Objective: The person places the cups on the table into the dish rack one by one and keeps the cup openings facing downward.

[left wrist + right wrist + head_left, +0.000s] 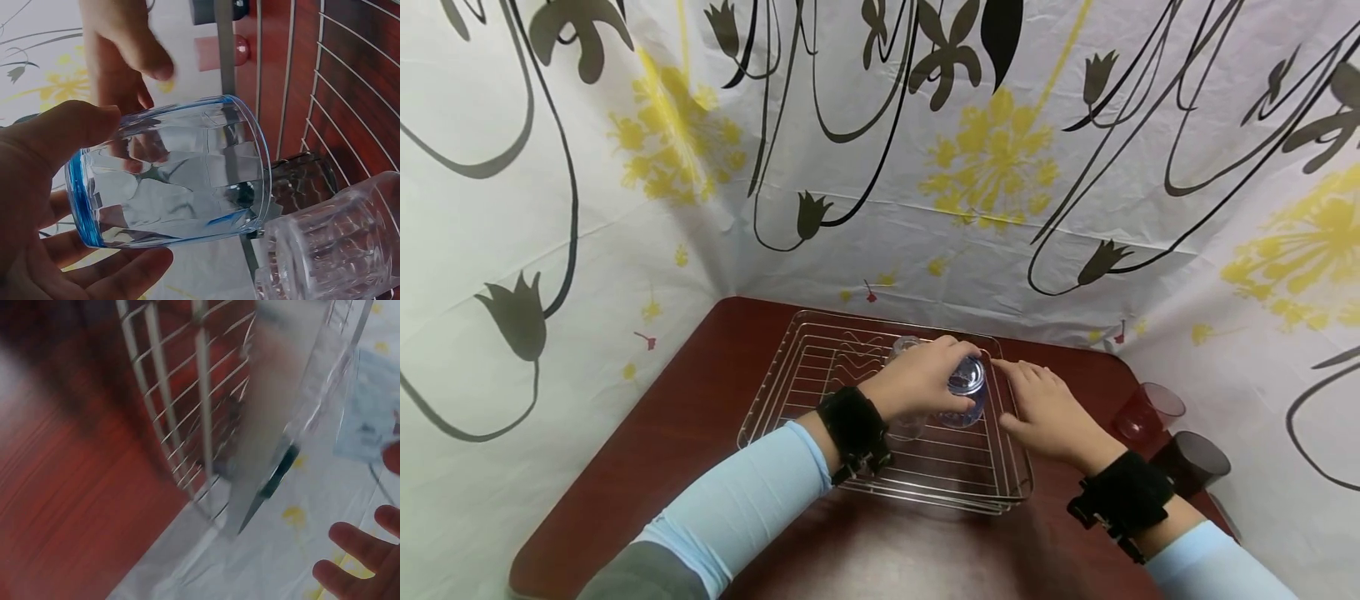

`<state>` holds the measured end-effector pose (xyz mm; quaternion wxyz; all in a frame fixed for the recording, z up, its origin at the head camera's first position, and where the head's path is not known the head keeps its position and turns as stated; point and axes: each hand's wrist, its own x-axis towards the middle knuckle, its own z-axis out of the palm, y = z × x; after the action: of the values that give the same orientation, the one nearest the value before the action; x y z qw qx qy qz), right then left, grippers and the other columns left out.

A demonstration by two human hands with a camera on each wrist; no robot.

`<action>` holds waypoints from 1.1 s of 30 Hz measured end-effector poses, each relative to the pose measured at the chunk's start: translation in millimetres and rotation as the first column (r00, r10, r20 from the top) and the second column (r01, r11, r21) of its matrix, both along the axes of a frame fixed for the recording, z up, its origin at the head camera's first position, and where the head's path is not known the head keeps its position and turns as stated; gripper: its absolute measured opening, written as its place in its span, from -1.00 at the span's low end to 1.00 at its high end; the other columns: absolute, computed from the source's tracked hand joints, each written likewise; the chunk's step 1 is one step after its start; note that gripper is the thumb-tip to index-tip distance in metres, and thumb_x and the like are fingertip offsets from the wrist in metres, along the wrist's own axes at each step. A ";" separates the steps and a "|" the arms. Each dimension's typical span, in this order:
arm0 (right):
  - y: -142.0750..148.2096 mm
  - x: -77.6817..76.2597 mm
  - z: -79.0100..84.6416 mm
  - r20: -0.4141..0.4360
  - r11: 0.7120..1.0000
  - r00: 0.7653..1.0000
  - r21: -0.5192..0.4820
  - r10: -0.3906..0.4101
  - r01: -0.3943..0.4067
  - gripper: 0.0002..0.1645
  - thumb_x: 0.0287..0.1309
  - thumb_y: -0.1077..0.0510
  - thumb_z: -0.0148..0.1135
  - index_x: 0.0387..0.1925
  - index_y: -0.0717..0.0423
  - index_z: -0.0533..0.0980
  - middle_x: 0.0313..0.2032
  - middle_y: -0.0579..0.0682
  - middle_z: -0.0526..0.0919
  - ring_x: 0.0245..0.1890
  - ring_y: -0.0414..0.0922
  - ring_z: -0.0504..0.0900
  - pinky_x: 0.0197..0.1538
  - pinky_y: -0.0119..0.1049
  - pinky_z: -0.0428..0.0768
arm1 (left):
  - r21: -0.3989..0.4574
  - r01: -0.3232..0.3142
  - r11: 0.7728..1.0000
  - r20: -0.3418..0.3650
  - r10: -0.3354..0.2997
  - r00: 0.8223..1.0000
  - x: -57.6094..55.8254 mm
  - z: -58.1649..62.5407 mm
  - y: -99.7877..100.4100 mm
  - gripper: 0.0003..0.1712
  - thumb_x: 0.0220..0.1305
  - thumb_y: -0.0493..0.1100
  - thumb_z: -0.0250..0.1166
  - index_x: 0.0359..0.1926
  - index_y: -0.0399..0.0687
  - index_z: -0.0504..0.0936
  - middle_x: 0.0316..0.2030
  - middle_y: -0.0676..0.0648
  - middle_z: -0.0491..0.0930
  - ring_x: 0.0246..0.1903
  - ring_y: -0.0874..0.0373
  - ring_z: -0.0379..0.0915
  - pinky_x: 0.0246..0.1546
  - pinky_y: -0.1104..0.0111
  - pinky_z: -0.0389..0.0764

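My left hand (921,379) grips a clear blue-tinted glass (967,396) near its base. The glass is upside down, rim toward the wire rack (827,357); in the left wrist view the rim seems just above the wires. To the right of the glass, my right hand (1045,408) holds nothing, its fingers spread and apart from it. Clear glasses (907,427) stand on the rack, partly hidden by my left hand and forearm. A dark glass (305,181) shows behind them in the left wrist view.
A red transparent cup (1150,411) and a dark grey cup (1197,460) are at the table's right edge. The rack stands on a reddish-brown table (681,417). A patterned white curtain (880,167) surrounds the back and sides.
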<state>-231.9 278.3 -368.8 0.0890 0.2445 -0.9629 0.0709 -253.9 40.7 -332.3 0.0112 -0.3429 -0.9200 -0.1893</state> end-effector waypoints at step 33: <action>117.3 -11.5 -35.4 -0.011 0.970 0.976 -0.116 -0.217 0.214 -0.28 0.32 0.09 0.05 0.43 0.29 0.19 0.37 0.41 0.24 0.39 0.47 0.08 0.35 0.39 0.07 | -0.119 0.035 0.992 0.093 -0.024 0.995 -23.2 -29.2 39.0 -0.21 0.16 0.18 0.46 0.35 0.12 0.40 0.14 -0.03 0.45 -0.05 0.17 0.51 -0.07 0.34 0.59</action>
<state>-243.4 395.6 -404.2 0.1215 0.1339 -0.9770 0.1127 -277.1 79.6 -361.5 -0.0544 -0.3475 -0.9242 -0.1488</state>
